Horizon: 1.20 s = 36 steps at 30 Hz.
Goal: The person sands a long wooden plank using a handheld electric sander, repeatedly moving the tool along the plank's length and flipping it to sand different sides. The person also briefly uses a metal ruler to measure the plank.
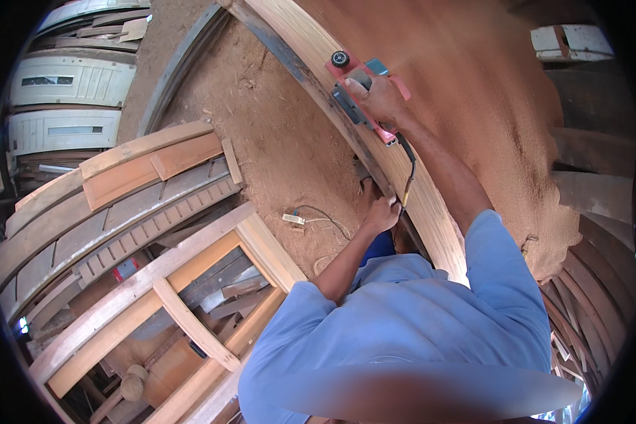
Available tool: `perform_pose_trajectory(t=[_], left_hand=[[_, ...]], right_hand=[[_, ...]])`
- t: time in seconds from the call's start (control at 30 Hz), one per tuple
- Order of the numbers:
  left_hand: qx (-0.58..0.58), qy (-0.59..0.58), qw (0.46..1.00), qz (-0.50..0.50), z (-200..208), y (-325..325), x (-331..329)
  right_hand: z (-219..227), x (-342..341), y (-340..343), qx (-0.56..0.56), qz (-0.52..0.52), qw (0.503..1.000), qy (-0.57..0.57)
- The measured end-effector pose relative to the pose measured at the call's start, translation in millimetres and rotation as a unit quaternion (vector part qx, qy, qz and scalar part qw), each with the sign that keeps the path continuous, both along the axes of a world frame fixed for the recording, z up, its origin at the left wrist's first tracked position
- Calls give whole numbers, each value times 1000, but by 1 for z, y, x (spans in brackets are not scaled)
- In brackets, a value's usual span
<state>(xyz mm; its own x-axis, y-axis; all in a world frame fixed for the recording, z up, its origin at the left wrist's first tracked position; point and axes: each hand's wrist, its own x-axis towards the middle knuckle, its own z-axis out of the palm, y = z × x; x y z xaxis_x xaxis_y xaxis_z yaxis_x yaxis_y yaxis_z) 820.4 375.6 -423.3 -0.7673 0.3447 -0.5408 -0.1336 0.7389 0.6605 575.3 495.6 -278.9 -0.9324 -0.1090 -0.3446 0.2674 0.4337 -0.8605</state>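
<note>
My right hand (385,99) is wrapped round the handle of a red and grey electric hand planer (343,75). The planer rests on a long, pale wooden plank (431,212), its round black knob toward the far end. From its rear a black power cord (411,166) runs back along the plank. Beside the plank's left edge, my left hand (381,215) is closed on the cord, where a yellowish section shows. Some of its fingers are hard to make out.
At left lie stacked timber (141,152) and a wooden window frame (251,237). A white socket block (294,219) with wires sits on the sawdust-covered ground (275,141). White panelled doors (74,81) stand at far left. More boards (593,283) lie at right.
</note>
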Motion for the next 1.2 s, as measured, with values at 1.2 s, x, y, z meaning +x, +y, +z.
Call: perform_pose_trajectory(t=[1.2], left_hand=[[-117,154,906,377,-30,-91,-430]], right_hand=[[-26,-400,-151,90,13,993,77]])
